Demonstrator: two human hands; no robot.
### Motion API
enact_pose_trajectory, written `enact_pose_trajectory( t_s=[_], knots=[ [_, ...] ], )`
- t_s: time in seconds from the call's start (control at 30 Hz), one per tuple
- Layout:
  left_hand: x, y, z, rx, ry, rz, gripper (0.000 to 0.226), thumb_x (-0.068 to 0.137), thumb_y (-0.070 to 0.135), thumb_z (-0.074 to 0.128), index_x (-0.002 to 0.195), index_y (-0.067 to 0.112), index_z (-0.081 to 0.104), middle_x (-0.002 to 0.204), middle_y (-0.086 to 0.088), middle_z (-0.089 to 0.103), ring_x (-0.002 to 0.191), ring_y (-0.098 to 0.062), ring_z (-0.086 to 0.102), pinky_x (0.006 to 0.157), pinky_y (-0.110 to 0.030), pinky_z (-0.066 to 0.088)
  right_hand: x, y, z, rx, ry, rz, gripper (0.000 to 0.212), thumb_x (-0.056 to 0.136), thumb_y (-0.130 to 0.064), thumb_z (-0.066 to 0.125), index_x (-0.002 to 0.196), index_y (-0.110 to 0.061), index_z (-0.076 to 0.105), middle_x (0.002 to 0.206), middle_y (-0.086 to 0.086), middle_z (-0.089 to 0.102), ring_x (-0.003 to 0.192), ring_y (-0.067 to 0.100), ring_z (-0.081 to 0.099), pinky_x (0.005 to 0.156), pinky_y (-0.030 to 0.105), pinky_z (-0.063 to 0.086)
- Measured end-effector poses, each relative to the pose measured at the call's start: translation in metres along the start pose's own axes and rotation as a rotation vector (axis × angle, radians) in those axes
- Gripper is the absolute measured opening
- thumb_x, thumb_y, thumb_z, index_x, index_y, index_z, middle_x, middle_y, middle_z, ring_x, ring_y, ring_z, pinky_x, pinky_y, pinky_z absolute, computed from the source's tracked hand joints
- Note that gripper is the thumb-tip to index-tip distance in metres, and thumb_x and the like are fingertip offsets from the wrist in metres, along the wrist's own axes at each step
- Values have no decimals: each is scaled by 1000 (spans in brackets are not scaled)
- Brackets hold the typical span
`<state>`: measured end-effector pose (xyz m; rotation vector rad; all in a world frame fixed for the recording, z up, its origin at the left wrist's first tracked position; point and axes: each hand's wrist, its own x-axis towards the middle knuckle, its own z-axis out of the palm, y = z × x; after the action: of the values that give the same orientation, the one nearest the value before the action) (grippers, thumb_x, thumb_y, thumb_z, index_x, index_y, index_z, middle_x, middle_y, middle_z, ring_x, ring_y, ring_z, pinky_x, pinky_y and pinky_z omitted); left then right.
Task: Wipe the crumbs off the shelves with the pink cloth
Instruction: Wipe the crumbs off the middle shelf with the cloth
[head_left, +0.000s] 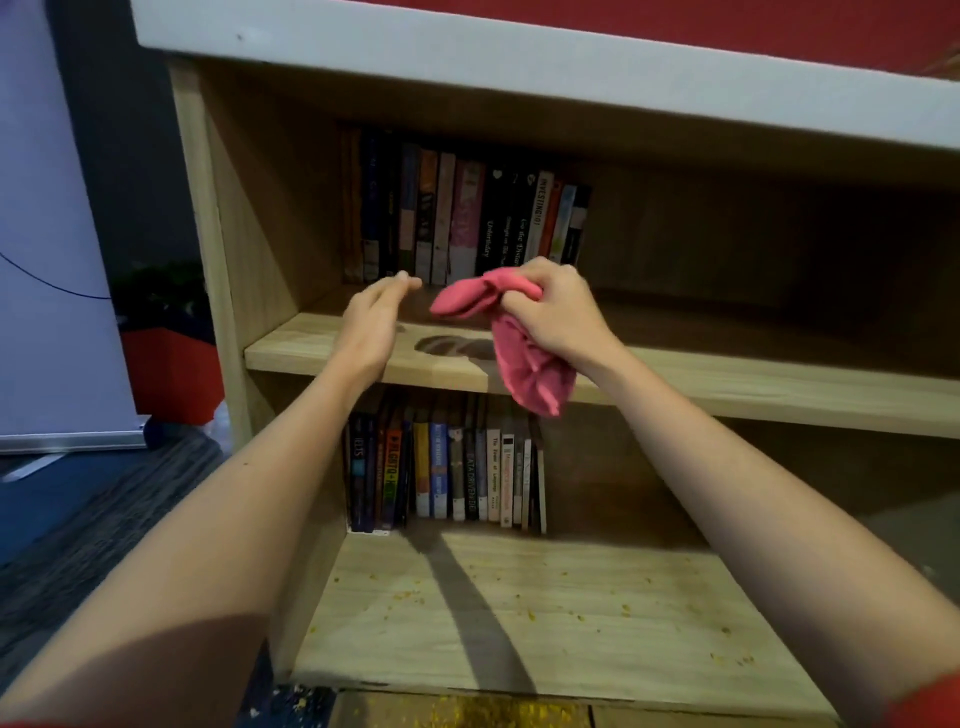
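Observation:
My right hand (556, 312) grips the bunched pink cloth (519, 358) in front of the upper wooden shelf (727, 384); one end of the cloth sticks out to the left and the rest hangs below the shelf's front edge. My left hand (376, 322) hovers to the left of the cloth with straight fingers, holding nothing. The lower shelf (545, 613) has yellow crumbs (530, 616) scattered over its front part. I see no crumbs on the visible part of the upper shelf.
A row of upright books (462, 223) stands at the back left of the upper shelf, another row of books (447, 467) at the back of the lower one. More crumbs (467, 712) lie on the floor below. A red box (171, 374) stands left of the bookcase.

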<state>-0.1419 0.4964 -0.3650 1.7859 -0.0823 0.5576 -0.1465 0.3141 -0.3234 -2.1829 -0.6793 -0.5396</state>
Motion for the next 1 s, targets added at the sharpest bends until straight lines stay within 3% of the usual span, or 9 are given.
enact_pose_trajectory(
  t_s=[0.1, 0.17, 0.27, 0.33, 0.47, 0.63, 0.77, 0.83, 1.0],
  knots=[
    [7, 2, -9, 61, 215, -23, 38, 98, 32, 36, 129, 17, 53, 136, -8, 49, 128, -25, 43, 109, -46, 35, 22, -17, 28, 361, -334, 254, 56, 88, -23, 61, 138, -10, 40, 129, 5, 54, 112, 20, 54, 85, 20, 43],
    [11, 2, -11, 296, 279, -71, 40, 96, 31, 39, 133, 18, 49, 141, -11, 43, 133, -30, 34, 111, -47, 31, 26, -10, 40, 539, -322, 398, 65, 92, -27, 55, 146, -14, 21, 149, 12, 34, 130, 26, 43, 94, 27, 36],
    [10, 10, 3, 664, 135, -101, 46, 93, 44, 40, 135, 26, 45, 145, -13, 35, 136, -34, 26, 110, -50, 26, 27, 15, 49, 56, -299, 309, 40, 97, -26, 41, 135, -13, 46, 141, 13, 46, 129, 28, 43, 103, 33, 35],
    [16, 9, 23, 852, -66, -97, 59, 87, 62, 37, 139, 32, 39, 147, -13, 33, 135, -37, 26, 109, -52, 24, 27, 23, 49, -115, -345, 262, 32, 97, -20, 36, 113, -14, 62, 118, 12, 60, 112, 26, 53, 93, 34, 41],
    [47, -6, 30, 1038, -268, -143, 71, 79, 65, 44, 141, 33, 34, 142, -14, 43, 130, -37, 36, 107, -54, 31, 32, 36, 26, -199, -532, 260, 40, 96, -16, 37, 133, -18, 50, 143, 5, 46, 130, 21, 42, 101, 27, 31],
    [93, -24, -19, 1042, -207, -272, 20, 94, 29, 48, 101, 12, 56, 89, -9, 58, 79, -25, 58, 73, -34, 51, 39, 74, 31, -425, -428, 282, 56, 96, -48, 28, 145, -22, 28, 154, 2, 28, 141, 24, 26, 116, 43, 22],
    [132, -33, -22, 768, -248, -477, 30, 101, 21, 38, 75, 10, 48, 68, -9, 53, 53, -20, 46, 50, -27, 38, 57, 83, 38, -433, -413, 313, 58, 95, -49, 27, 144, -18, 31, 152, 5, 32, 140, 26, 29, 114, 42, 25],
    [143, -35, -11, 657, -242, -508, 26, 101, 17, 37, 87, 5, 55, 66, -13, 61, 53, -23, 54, 50, -30, 44, 61, 86, 40, -430, -419, 320, 57, 95, -48, 26, 144, -19, 30, 152, 6, 33, 139, 27, 30, 113, 40, 28],
    [171, -41, 14, 820, -331, -322, 39, 101, 29, 35, 125, 4, 53, 111, -19, 59, 77, -26, 55, 68, -28, 43, 67, 91, 42, -419, -405, 307, 55, 97, -44, 27, 145, -18, 30, 151, 7, 34, 139, 28, 31, 112, 37, 29]
  ],
)
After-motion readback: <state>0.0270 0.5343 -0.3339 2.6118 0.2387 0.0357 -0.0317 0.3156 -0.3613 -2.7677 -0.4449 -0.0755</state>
